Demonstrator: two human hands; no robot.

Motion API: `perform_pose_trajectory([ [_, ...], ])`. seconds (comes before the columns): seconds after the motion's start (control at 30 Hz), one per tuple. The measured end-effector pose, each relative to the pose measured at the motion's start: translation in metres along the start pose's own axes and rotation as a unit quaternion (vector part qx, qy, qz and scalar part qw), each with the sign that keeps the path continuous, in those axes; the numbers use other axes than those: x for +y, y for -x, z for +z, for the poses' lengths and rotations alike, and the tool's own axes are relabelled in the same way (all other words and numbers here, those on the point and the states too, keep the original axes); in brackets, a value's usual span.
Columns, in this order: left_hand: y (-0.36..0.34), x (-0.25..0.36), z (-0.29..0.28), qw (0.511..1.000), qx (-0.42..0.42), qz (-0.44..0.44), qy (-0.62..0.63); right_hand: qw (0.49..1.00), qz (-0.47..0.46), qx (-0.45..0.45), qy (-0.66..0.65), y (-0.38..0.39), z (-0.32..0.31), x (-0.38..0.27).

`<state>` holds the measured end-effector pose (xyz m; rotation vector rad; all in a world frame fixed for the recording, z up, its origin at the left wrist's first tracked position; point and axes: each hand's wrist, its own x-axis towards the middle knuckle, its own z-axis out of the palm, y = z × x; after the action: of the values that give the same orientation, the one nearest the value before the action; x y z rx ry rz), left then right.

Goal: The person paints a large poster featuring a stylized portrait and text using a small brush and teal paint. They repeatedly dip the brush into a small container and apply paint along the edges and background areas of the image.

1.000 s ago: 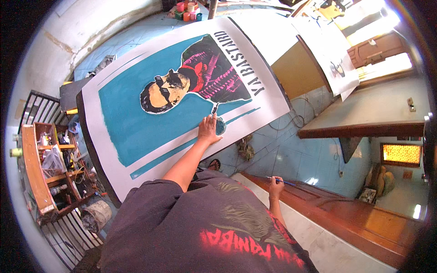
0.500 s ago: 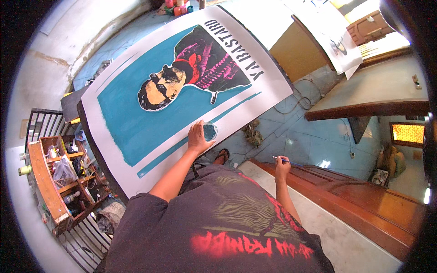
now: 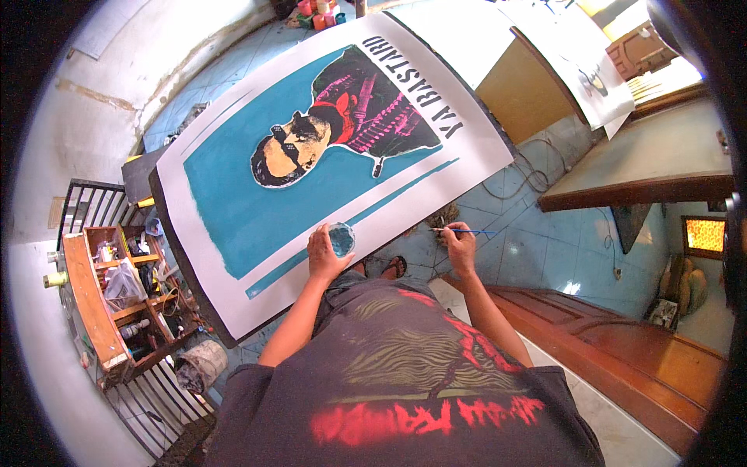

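My left hand [image 3: 323,257] is closed round a small round cup of teal paint [image 3: 342,240], over the near edge of a large painted poster [image 3: 226,194]. The poster lies tilted across a dark board; it bears a teal field, a figure with black hair and dark glasses, a red scarf, a black and pink garment and black lettering. Off the poster's near right side, my right hand [image 3: 461,251] pinches a thin paintbrush [image 3: 481,231] with a blue handle. The brush's tip points left toward the cup, apart from it and from the poster.
A wooden compartment box [image 3: 87,300] of tools and bags stands at the left, with a stained bucket [image 3: 201,366] beside it. Paint pots [image 3: 320,17] sit at the far side. Another printed sheet [image 3: 580,70] lies far right; a brown wooden panel [image 3: 591,327] lies near right.
My right hand has come up and left with the paintbrush, closer to the cup. My left hand and the paint cup have shifted slightly left and nearer to me.
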<state>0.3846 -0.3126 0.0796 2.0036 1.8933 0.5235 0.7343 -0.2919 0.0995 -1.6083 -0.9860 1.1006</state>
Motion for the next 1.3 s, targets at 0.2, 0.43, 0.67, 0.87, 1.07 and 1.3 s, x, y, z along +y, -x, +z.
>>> perform_pose_trajectory([
  [0.2, 0.013, 0.004, -0.010, 1.000, 0.022, -0.002, 0.000, 0.995, -0.012, -0.076, -0.066, 0.004, 0.034, -0.024],
  [0.43, 0.013, 0.019, -0.026, 1.000, 0.018, -0.002, 0.021, 0.996, -0.033, -0.087, 0.017, 0.000, 0.053, -0.027],
  [0.67, 0.016, -0.019, -0.046, 0.999, 0.025, 0.032, 0.023, 0.997, -0.043, 0.056, 0.008, -0.032, 0.050, -0.038],
  [0.87, 0.024, -0.063, -0.063, 0.999, 0.001, 0.030, 0.032, 0.991, -0.026, 0.129, 0.017, -0.100, 0.041, -0.025],
  [1.07, 0.022, -0.083, -0.073, 0.999, -0.041, 0.006, 0.033, 0.991, -0.041, 0.130, 0.020, -0.151, 0.074, -0.015],
  [1.3, 0.005, -0.050, -0.065, 0.998, -0.059, -0.025, 0.030, 0.990, -0.056, 0.102, 0.077, -0.183, 0.090, -0.001],
])
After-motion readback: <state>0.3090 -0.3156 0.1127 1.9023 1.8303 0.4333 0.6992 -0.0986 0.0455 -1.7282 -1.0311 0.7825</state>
